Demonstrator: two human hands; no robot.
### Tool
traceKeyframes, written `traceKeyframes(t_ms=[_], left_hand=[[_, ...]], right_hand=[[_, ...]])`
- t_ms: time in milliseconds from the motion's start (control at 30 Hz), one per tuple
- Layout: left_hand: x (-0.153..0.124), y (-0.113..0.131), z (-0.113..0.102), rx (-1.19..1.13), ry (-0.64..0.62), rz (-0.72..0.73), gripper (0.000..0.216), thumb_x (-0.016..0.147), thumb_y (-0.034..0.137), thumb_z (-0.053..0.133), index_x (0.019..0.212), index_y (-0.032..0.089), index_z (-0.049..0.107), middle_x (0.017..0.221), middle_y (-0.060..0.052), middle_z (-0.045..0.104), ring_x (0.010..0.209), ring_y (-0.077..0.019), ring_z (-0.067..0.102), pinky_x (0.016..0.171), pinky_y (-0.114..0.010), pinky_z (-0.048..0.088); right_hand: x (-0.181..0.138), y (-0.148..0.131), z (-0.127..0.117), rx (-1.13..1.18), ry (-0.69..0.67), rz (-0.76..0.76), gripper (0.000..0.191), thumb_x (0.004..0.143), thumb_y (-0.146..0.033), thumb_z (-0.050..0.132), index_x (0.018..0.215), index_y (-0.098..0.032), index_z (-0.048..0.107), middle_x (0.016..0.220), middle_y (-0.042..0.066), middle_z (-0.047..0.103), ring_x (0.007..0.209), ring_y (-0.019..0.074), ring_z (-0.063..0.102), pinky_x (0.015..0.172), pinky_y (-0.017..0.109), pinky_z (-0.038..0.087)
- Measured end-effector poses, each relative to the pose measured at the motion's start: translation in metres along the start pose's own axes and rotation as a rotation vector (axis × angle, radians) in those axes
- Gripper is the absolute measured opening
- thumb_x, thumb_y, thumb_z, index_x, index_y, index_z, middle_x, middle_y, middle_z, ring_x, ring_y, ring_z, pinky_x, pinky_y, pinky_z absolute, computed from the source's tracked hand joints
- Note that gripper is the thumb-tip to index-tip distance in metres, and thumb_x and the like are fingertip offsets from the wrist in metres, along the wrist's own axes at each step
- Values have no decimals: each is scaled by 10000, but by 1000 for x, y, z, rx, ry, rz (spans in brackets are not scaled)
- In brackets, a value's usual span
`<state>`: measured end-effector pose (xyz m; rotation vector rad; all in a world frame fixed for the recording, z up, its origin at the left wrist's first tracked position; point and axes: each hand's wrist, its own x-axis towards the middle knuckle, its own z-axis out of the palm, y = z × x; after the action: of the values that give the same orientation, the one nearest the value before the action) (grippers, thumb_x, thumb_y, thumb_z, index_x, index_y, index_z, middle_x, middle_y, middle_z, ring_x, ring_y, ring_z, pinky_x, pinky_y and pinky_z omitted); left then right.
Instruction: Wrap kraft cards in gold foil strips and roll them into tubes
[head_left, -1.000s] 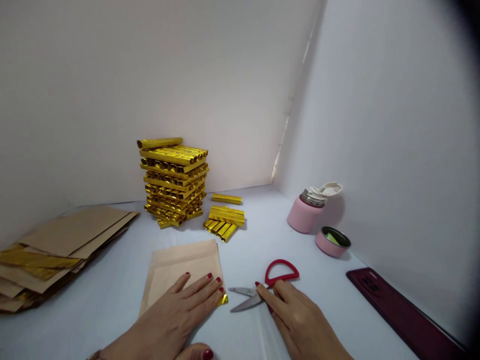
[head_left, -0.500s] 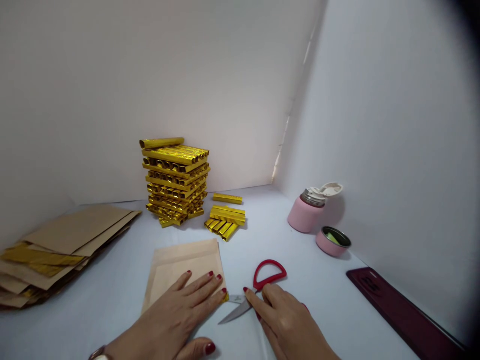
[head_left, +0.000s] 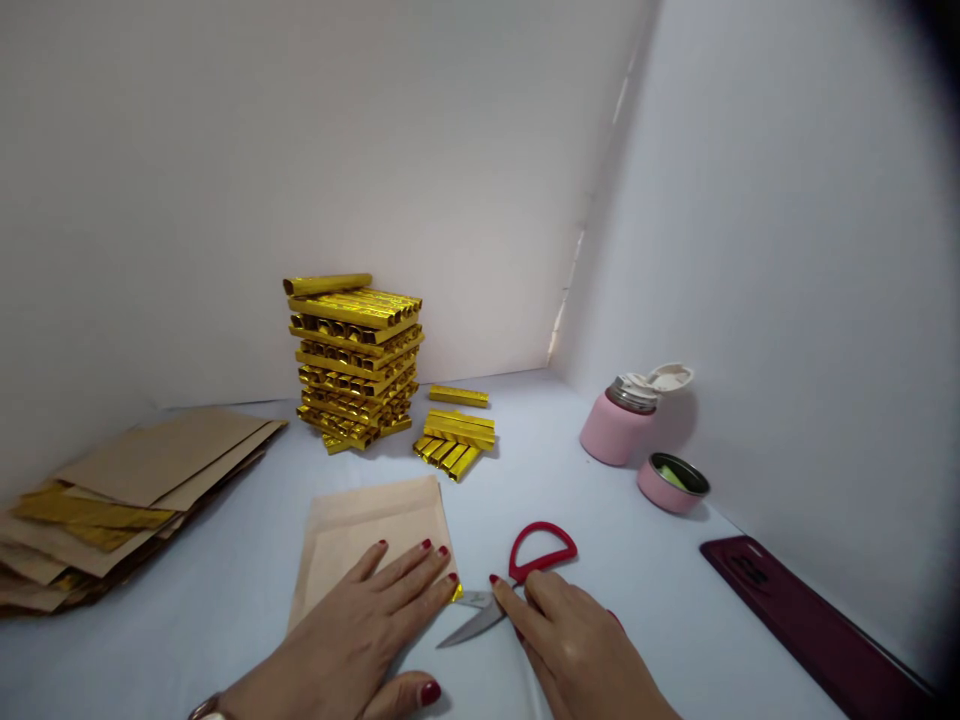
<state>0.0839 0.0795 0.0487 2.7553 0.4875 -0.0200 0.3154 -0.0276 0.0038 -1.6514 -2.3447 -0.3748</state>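
Observation:
My left hand (head_left: 375, 630) lies flat with fingers spread over a light brown folded sheet of paper (head_left: 367, 515), pressing it on the table. A small gold foil edge (head_left: 457, 592) shows at the paper's right side, just beyond the fingertips. My right hand (head_left: 581, 640) is closed around a pair of red-handled scissors (head_left: 474, 626), its index finger stretched along them. The blades stand apart, and one reaches the gold edge by the paper. One red handle loop shows above the hand; the other is mostly covered.
Behind stands a stack of gold foil tubes (head_left: 352, 365), with several loose gold tubes (head_left: 459, 430) beside it. Brown and gold sheets (head_left: 165, 460) are piled at left. A pink flask (head_left: 615, 428), its pink cup (head_left: 671, 485) and a dark red phone-like object (head_left: 802, 615) line the right side.
The whole view has shifted very slightly. Both hands, the scissors and the paper keep nearly the same places.

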Motion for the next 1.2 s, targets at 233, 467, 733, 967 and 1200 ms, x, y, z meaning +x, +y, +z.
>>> traceKeyframes(t_ms=[233, 467, 733, 967, 1200], left_hand=[[1, 2, 5, 7, 36, -24, 604, 947, 558, 372, 1460, 263, 247, 1486, -88, 246, 1355, -327, 247, 1050, -593, 230], [1, 0, 6, 17, 13, -23, 593, 955, 565, 336, 1462, 272, 237, 1492, -75, 236, 1358, -320, 244, 1049, -597, 228], [1, 1, 4, 50, -8, -27, 598, 958, 578, 306, 1462, 265, 239, 1490, -76, 234, 1359, -307, 246, 1052, -582, 233], [0, -1, 9, 40, 22, -14, 609, 955, 570, 335, 1471, 276, 199, 1495, -73, 219, 1362, -316, 233, 1052, -594, 219], [0, -3, 11, 54, -13, -15, 625, 956, 590, 288, 1475, 256, 196, 1506, -68, 193, 1370, -309, 208, 1055, -588, 215]], right_hand=[[5, -4, -2, 27, 3, 36, 459, 770, -53, 481, 1207, -175, 551, 831, 89, 623, 678, 206, 582, 565, 291, 458], [6, -6, -6, 50, -35, 51, 461, 750, -44, 532, 1181, -195, 596, 811, 89, 619, 637, 201, 577, 540, 301, 466], [-2, -2, -6, 48, 10, 18, 459, 774, -29, 472, 1187, -182, 598, 777, 83, 604, 588, 175, 558, 524, 273, 462], [3, -6, -4, 28, -26, 26, 505, 731, -35, 518, 1203, -206, 577, 809, 83, 617, 654, 199, 571, 550, 294, 467], [6, -4, -7, 64, -36, -9, 476, 738, -30, 510, 1179, -186, 596, 811, 96, 625, 656, 205, 576, 548, 306, 472]])
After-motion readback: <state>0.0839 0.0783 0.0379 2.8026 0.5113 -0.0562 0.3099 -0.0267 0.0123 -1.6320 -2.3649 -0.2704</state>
